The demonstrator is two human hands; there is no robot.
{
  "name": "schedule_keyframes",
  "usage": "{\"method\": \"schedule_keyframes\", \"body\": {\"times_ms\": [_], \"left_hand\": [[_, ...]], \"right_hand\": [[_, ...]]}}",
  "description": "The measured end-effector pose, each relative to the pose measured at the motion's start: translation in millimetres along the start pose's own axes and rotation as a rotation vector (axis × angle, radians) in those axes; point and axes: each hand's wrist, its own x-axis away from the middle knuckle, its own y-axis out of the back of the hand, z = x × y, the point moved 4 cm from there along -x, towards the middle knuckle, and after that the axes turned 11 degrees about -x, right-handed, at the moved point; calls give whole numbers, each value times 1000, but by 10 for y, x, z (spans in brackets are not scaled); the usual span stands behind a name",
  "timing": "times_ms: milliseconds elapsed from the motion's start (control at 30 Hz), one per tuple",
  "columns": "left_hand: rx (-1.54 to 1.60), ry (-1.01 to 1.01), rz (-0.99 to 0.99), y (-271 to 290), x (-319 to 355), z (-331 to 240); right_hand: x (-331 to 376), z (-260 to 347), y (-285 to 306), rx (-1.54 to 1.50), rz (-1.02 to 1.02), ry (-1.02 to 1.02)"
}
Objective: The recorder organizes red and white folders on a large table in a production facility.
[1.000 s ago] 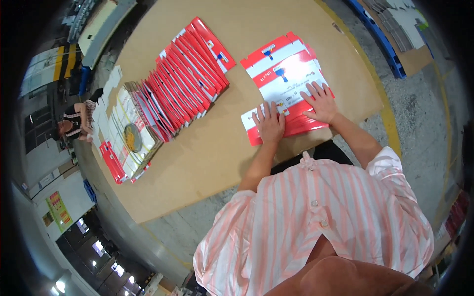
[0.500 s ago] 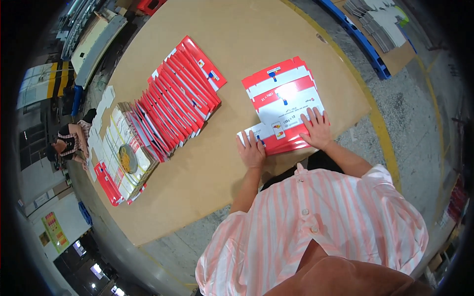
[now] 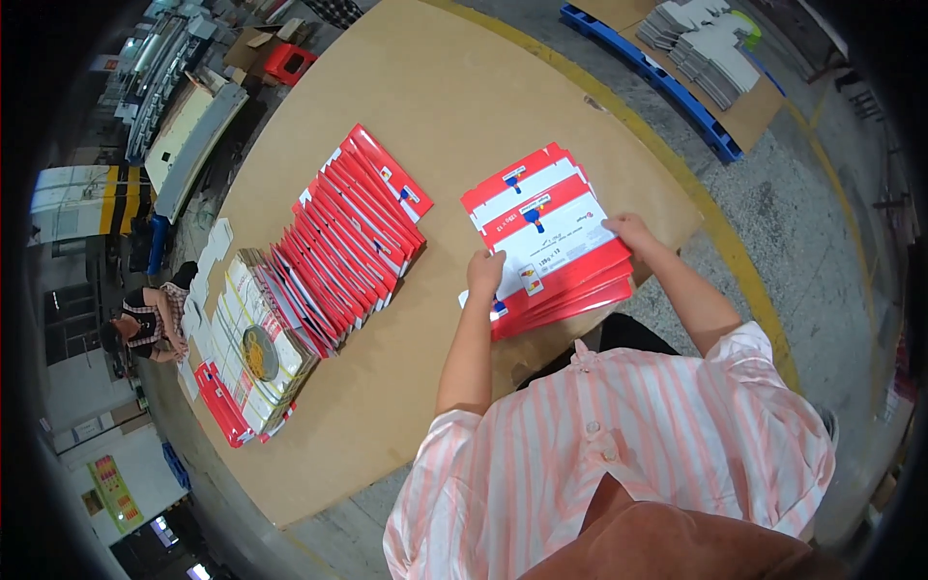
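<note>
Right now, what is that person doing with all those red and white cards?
A person in a pink striped shirt is standing at a brown cardboard-covered table. Both hands are on a small stack of flat red and white printed cartons: the left hand has a grip on its near left edge and the right hand on its right edge. To the left, a long fanned row of the same red cartons lies beside a stack of pale flat cartons.

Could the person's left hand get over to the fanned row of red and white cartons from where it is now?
Probably yes. The left hand grips the near-left edge of the carton stack, and only bare brown table lies between it and the fanned row. It would have to let go of the stack first.
</note>
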Motion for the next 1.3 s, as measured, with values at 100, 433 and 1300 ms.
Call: {"method": "schedule_keyframes", "body": {"times_ms": [100,433,1300], "left_hand": [[-24,170,172,-70,-73,-119],[368,82,249,388,621,-561],[-444,-585,-103,461,785,-871]], "right_hand": [[15,-19,52,218,-135,61],[611,256,44,-23,180,155],[548,519,28,418,359,433]]}}
